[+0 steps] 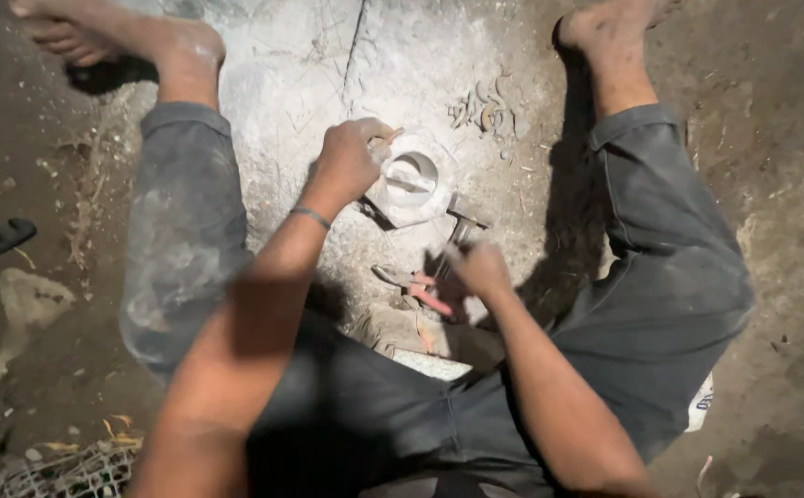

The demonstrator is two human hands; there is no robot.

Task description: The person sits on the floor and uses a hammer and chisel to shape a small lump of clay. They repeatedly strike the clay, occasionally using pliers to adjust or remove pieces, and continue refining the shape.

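cracked grey stone slab (328,65), dusty dirt floor (789,138)

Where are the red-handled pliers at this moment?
In the head view, the pliers lie on the pale stone slab between the person's legs, just below the white hexagonal piece and beside the right hand.

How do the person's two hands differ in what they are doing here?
The left hand sits sharp, pressed against the pale ring-shaped stone piece; the right hand is blurred, gripping a hammer nearer the body. The left reaches farther out than the right. Both are bare and dusty.
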